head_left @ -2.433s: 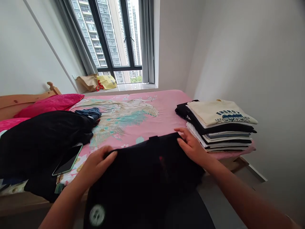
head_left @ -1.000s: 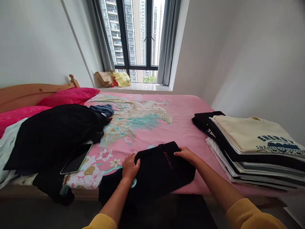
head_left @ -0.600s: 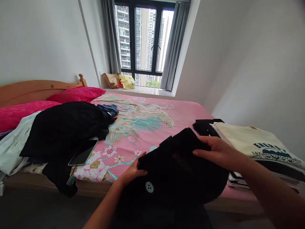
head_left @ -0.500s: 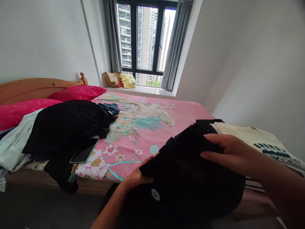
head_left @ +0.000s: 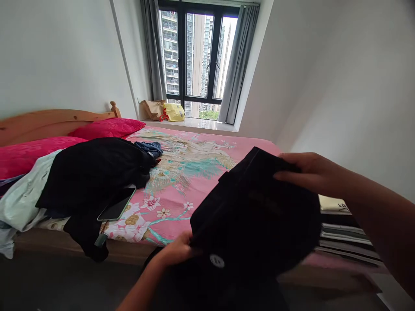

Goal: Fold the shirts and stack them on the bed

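Observation:
Black trousers (head_left: 256, 216) hang between my two hands in front of the bed, their waistband edge slanting up to the right. A belt loop stands out on that edge, and a round pale button or badge (head_left: 217, 261) shows low on the cloth. My left hand (head_left: 180, 249) grips the left end of the waistband, its fingertips partly hidden by the cloth. At the upper right corner, my right hand (head_left: 303, 172) pinches the fabric between thumb and fingers. Behind my right forearm sits a stack of folded clothes (head_left: 345, 235), partly covered.
The bed has a pink floral sheet (head_left: 181, 185). On its left lie a heap of black clothing (head_left: 97, 172), a pale green garment (head_left: 29, 194), a phone (head_left: 117, 205) and red pillows (head_left: 110, 128). Paper and yellow bags (head_left: 174, 112) stand on the windowsill.
My right hand has risen, lifting the right end of the trousers off the folded stack and stretching the waistband straighter. My left hand has shifted slightly down and left.

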Demonstrator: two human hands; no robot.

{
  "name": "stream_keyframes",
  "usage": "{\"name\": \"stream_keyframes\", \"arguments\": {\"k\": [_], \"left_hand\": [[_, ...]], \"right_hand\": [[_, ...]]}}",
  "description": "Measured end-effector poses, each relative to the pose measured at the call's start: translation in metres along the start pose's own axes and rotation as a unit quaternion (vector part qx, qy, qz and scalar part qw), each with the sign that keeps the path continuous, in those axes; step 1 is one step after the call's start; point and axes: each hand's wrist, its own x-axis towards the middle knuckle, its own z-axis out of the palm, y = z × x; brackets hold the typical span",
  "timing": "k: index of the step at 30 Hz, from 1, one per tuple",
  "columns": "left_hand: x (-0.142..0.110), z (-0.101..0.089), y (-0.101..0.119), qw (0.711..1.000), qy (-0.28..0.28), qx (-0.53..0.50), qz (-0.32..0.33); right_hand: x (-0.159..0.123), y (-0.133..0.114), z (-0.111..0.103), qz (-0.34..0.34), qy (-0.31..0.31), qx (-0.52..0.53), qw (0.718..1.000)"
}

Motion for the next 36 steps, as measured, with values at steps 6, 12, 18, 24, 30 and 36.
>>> {"name": "stream_keyframes", "arguments": {"k": [6,12,18,24,30,36], "left_hand": [[0.015,-0.091,0.057,0.802,0.433,0.390,0.130],[0.025,-0.053,-0.009,0.769,0.402,0.494,0.055],[0.010,-0.012,-0.131,0.845,0.342,0.411,-0.025],[0.016,-0.044,-0.127,0.858,0.385,0.309,-0.143],[0.051,-0.072,-0.106,0.878,0.365,0.186,-0.248],[0.071,-0.089,-0.100,0.903,0.360,0.025,-0.235]], "right_hand": [[0.002,0.086,-0.011,-0.019,0.174,-0.043,0.984],[-0.050,0.192,0.060,-0.002,0.215,-0.070,0.974],[-0.133,0.307,0.139,0.325,0.221,0.034,0.919],[-0.135,0.327,0.167,0.363,0.223,0.032,0.904],[-0.114,0.323,0.175,0.413,0.165,-0.033,0.895],[-0.115,0.331,0.169,0.398,0.150,-0.048,0.904]]}}
